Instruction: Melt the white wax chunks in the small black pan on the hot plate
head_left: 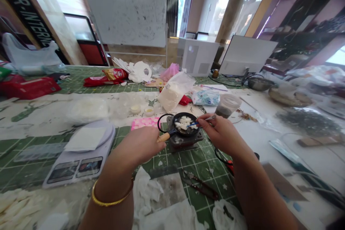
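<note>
A small black frying pan (176, 131) rests on a small dark electric hot plate (185, 141) at the middle of the table. White lumpy material (183, 123) lies in the pan. My left hand (144, 143) is closed around the pan's wooden handle (164, 137). My right hand (218, 129) pinches a thin blue stick (193, 124), its tip among the white lumps; what sort of tool it is I cannot make out. Behind the pan leans a clear bag of white material (174, 93). Left of the pan lies a pink mold (137, 123), partly hidden by my left hand.
A white kitchen scale (107, 140) with a paper sheet stands at left. Scissors (201, 185) and crumpled tissue (148, 187) lie in front. A plastic cup (228, 104) is right of the pan. Monitors (248, 55) and a whiteboard (126, 10) stand behind.
</note>
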The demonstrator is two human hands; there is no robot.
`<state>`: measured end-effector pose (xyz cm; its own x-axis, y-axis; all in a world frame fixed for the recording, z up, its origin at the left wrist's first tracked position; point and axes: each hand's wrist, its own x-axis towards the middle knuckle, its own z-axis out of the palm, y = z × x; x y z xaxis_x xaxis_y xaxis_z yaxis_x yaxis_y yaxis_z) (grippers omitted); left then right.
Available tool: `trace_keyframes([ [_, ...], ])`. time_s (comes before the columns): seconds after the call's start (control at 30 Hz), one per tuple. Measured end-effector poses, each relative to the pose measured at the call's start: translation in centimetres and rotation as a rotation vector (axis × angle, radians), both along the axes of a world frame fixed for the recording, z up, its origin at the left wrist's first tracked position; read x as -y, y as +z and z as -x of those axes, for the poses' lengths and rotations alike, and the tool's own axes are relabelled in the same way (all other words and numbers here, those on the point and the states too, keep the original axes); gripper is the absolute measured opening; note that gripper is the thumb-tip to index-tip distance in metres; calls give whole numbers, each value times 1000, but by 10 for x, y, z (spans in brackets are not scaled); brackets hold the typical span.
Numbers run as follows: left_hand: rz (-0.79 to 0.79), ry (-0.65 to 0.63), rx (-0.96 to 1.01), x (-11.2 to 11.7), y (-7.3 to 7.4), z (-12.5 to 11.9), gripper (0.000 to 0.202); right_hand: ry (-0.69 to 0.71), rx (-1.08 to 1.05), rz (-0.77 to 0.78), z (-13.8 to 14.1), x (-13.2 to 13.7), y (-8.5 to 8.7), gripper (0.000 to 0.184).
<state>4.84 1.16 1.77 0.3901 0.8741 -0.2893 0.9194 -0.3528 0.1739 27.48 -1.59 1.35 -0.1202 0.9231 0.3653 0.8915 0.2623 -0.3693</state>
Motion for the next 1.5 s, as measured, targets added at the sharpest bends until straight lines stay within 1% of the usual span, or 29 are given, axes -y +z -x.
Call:
trace_keyframes([
  [0.13, -7, -4, 0, -1, -1, 0, 37, -40, -34, -71, 4, 4, 1, 28],
  [0.3, 1, -5, 1, -1, -1, 0, 39, 36, -1, 11, 6, 6, 2, 28],
  [0.43, 10, -3, -13, -1, -1, -1, 40, -53, -25, -70, 4, 4, 0, 28],
  [0.57, 0, -6, -17, -2, -2, -1, 38, -6, 9, -5, 4, 1, -1, 30],
  [0.6, -5, -11, -15, -2, -2, -2, 38, -10, -2, -9, 4, 0, -2, 30],
  [0.67, -4, -18, -13, -2, -1, -2, 38, -59, -30, -66, 3, -2, -3, 29],
  [0.73, 5, -18, -18, -1, -1, -2, 38, -86, -18, -93, 3, -5, -5, 29],
  [0.87, 7, -11, -20, -2, -1, -2, 40, -47, 57, -31, 2, -7, -7, 30],
  [0.97, 8, -10, -14, -2, -2, -1, 41, -79, 28, -80, 3, -5, -6, 29],
  [1.1, 15, 1, -12, -2, -2, -2, 42, -10, 44, -25, 6, -3, -6, 28],
  [1.23, 17, -1, -8, -2, -1, -3, 43, -40, -28, -65, 8, 0, -5, 28],
  [1.37, 20, 2, -15, -3, -2, -4, 43, 10, -7, 5, 9, 2, -5, 28],
  [1.5, 11, 3, -13, -3, -3, -3, 43, -67, -32, -108, 8, -3, -8, 28],
])
